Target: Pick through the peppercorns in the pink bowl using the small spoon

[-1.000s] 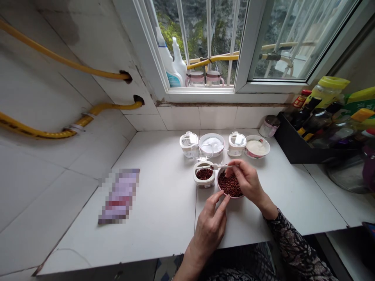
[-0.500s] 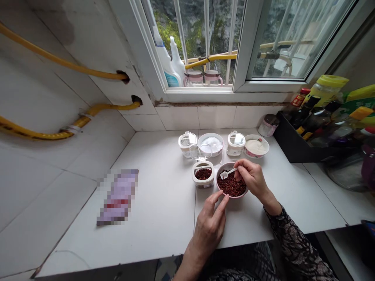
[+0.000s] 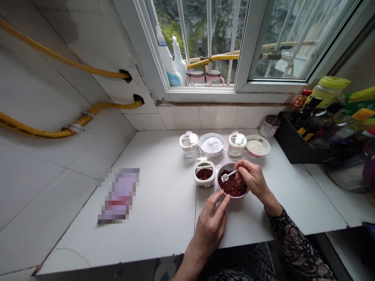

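Observation:
My right hand (image 3: 252, 180) pinches the handle of a small white spoon (image 3: 225, 177). The spoon's scoop hangs over dark red Sichuan peppercorns (image 3: 234, 187) in a bowl (image 3: 219, 186) with a pinkish rim. At the bowl's near left edge, my left hand (image 3: 211, 218) rests its fingertips on the rim, fingers stretched and apart. Just left of the bowl stands a small seasoning jar (image 3: 204, 183) with its clear lid (image 3: 202, 151) flipped up, holding more of the peppercorns. The spoon's scoop looks nearly bare, with perhaps a speck in it.
Behind are two lidded jars (image 3: 189, 143) (image 3: 237, 143), a bowl of white grains (image 3: 211, 144) and a bowl of off-white powder (image 3: 258, 147). A blurred purple packet (image 3: 120, 195) lies left. At right stands a black box of bottles (image 3: 295, 150); a lidded jar (image 3: 269, 125) is beside it.
The view has shifted slightly. The spoon's scoop has tipped a little and sits slightly lower over the bowl; both hands otherwise hold their places.

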`<state>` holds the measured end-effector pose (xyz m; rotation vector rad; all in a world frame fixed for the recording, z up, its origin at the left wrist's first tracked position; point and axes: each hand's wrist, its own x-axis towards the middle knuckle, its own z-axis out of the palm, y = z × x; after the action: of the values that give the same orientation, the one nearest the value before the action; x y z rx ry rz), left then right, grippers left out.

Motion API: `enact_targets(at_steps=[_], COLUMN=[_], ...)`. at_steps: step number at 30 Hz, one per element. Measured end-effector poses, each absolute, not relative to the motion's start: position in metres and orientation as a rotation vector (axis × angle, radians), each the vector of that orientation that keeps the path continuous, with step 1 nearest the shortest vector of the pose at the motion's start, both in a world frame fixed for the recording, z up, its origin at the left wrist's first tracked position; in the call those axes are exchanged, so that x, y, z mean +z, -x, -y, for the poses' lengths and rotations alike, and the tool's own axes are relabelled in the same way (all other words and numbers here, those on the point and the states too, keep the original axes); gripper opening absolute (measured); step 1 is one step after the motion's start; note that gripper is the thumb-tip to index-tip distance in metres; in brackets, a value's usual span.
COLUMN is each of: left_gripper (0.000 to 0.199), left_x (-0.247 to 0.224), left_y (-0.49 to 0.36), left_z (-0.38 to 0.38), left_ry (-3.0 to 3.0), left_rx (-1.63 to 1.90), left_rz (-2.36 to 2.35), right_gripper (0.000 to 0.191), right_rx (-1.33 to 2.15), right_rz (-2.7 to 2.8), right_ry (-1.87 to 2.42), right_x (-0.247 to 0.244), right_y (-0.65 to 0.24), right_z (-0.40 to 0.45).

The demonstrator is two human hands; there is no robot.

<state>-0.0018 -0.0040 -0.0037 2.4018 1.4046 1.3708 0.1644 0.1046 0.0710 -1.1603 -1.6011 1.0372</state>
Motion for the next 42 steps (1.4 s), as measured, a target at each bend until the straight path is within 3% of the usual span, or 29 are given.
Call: enact_targets(at_steps=[7,14,17,27,31,42], left_gripper=[0.055,0.057,0.058,0.057,0.057,0.057], left_x=[-0.005,-0.005,-0.005,-0.005,-0.005,-0.004], left_y=[0.002,0.003,0.003,0.002,0.002,0.002], left_z=[0.004,0.003,0.003,0.004,0.003,0.005], left_ry=[-2.399,-2.416,-2.419,-2.403,-2.404,-2.403], left_rx=[1.369,1.391,1.386,1.38,1.381,1.374], left_rz=[-1.4,-1.394,-1.397,-1.385,-1.389,-1.41], right_gripper=[0.016,0.018,0.021,0.017,0.017,0.015], right_rx=[1.042,0.469,0.4,0.786,0.926,1.287], right_rz=[1.505,2.006,2.033,1.831,1.911,1.452], right_ry=[1.047,0.737,0.663,1.099,1.151,1.206], right_x=[0.075,0.069,0.069,0.067,0.062,0.07], right_y=[-0.161,-0.148,-0.15,-0.165,-0.161,-0.166], right_z=[-0.102,-0.095,-0.094,-0.103,-0.105,-0.109])
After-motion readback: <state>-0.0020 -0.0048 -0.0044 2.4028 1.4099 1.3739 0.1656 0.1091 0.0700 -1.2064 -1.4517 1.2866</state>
